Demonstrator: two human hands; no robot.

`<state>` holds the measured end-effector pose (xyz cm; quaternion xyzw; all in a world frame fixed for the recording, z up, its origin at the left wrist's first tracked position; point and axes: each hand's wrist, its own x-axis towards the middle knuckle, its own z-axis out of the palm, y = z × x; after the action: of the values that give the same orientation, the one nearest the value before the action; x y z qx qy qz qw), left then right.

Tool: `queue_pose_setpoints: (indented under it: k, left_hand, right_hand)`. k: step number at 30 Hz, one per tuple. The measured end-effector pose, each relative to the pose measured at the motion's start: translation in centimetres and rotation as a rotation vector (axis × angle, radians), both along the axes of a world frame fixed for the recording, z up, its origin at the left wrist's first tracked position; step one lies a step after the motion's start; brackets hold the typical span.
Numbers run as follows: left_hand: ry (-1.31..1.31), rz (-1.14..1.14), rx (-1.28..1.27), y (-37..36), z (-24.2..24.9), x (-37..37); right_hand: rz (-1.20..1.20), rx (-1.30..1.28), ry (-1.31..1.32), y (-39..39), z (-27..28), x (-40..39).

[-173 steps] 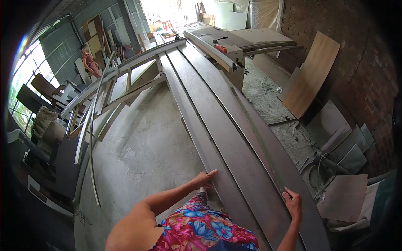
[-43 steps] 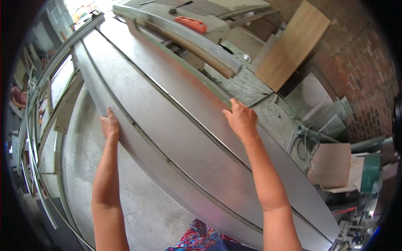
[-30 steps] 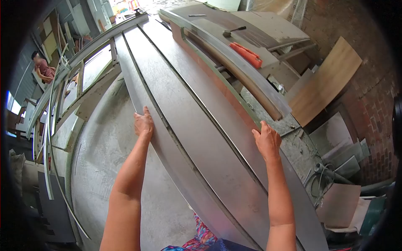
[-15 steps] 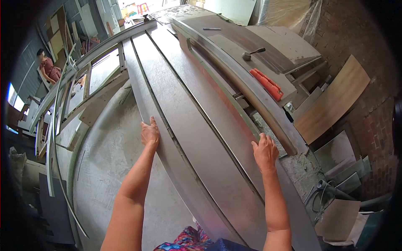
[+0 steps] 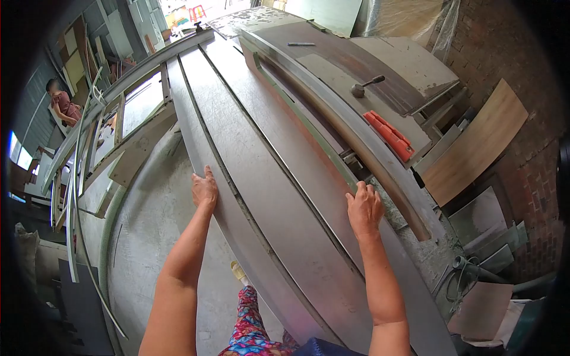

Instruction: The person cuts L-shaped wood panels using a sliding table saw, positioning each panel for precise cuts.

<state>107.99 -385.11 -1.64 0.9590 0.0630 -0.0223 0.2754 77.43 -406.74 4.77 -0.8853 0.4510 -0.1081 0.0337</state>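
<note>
A long grey metal sliding table [image 5: 279, 196] with two dark lengthwise grooves runs from my body toward the far end. My left hand [image 5: 205, 188] grips its left edge, the thumb side on top; the fingertips under the edge are hidden. On the opposite side, my right hand [image 5: 366, 209] is curled over the right edge, close to a green strip [image 5: 317, 133]. Beside that strip lies a long metal rail [image 5: 356, 113]. My foot in a yellowish shoe [image 5: 238, 271] shows on the floor below the left edge.
Right of the rail are a red plastic piece [image 5: 389, 135], a dark knobbed lever [image 5: 358, 90] and a curved wooden board [image 5: 475, 145]. A metal frame [image 5: 122, 127] stands at left. Another person [image 5: 63, 104] is at the far left. Hoses [image 5: 466, 270] lie lower right.
Both hands and the sliding table have moved forward past the rail and red piece. My foot and patterned trouser leg have come into view. The other person's posture has shifted.
</note>
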Motion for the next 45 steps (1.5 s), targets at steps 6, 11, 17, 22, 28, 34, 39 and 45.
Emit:
queue_pose_setpoints:
  k: [6,11,17,22,28,34,39,45]
  left_hand:
    - [-0.050,-0.030,-0.032,-0.3,-0.9,4.4]
    - [-0.032,-0.045,-0.042,-1.0,-0.1,7.3]
    - [-0.044,-0.062,-0.083,-1.3,-0.2,11.0]
    - [-0.036,-0.067,-0.104,-1.7,0.0,13.6]
    - [-0.048,-0.066,-0.130,-2.1,-0.1,16.2]
    - [-0.040,-0.063,-0.133,-2.1,-0.2,18.1]
    - [-0.005,-0.062,-0.134,-2.4,0.6,19.5]
    - [-0.027,-0.071,-0.142,-2.5,0.5,21.5]
  right_hand:
    - [0.008,-0.015,-0.002,-1.0,0.3,4.8]
    - [0.005,-0.051,-0.026,-1.6,0.2,7.9]
    - [-0.004,-0.058,-0.027,-2.4,0.3,12.1]
    - [0.001,-0.095,-0.041,-3.2,0.5,16.0]
    - [0.049,-0.192,-0.110,-4.8,0.2,19.8]
    - [0.055,-0.229,-0.067,-5.4,0.6,23.1]
    - [0.051,-0.223,-0.064,-5.8,0.4,25.5]
    - [0.046,-0.239,-0.081,-5.9,0.4,27.6]
